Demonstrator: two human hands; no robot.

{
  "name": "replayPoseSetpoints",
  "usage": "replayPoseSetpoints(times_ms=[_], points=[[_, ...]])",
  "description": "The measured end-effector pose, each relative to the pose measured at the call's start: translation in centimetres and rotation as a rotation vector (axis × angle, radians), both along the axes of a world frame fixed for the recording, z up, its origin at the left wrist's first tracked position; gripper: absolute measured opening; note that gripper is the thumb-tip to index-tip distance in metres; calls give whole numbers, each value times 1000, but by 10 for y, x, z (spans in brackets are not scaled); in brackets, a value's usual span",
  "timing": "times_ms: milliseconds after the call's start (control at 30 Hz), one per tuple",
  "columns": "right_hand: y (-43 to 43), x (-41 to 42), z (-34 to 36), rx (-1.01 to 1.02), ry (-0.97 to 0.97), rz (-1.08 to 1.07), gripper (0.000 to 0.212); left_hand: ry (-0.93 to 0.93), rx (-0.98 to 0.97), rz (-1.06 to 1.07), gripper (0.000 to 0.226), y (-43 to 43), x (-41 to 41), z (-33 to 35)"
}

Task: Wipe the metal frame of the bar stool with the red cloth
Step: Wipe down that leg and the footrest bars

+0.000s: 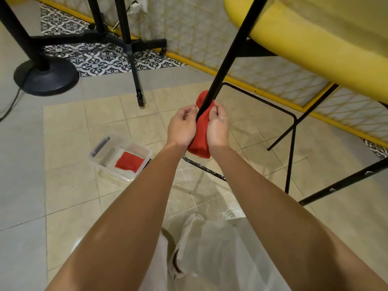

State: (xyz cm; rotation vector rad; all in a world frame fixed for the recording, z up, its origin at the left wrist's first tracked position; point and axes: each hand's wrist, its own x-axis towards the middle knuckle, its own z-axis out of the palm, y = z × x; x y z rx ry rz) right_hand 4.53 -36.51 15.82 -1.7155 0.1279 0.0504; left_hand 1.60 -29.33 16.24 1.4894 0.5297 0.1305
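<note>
On stool leg (228,53) | red cloth (199,143) wrapped | left hand (182,127), right hand (217,128) both grip it

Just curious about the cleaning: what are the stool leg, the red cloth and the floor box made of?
The stool leg: slim black tube, matte; probably painted metal. The red cloth: soft fabric; it bunches and folds round the leg. The box: clear, slightly cloudy plastic, seemingly; its contents show through the walls.

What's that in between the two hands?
In the head view, the red cloth sits between the left hand and the right hand, folded around the black stool leg that rises between them. Both hands grip the cloth.
</note>
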Motion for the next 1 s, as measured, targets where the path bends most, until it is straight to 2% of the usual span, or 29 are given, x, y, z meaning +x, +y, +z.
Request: replayPoseSetpoints(times_ms=[200,367,467,733,900,1000], points=[[-12,-3,3,-129,31,94,28,-3,21,-14,33,3,-2,-5],[-13,-6,21,-30,-30,14,29,-25,36,-16,30,-7,-6,-6],[-11,-7,31,14,-60,-37,28,-37,72,77,32,-11,-6,-1],[-25,-16,54,-176,-9,88,33,-48,120,126,32,-1,-9,22],[-19,-29,63,2,-184,-125,27,-40,121,138,31,3,-14,22],[-9,-26,71,59,-183,-171,27,-65,144,125,31,4,-14,26]])
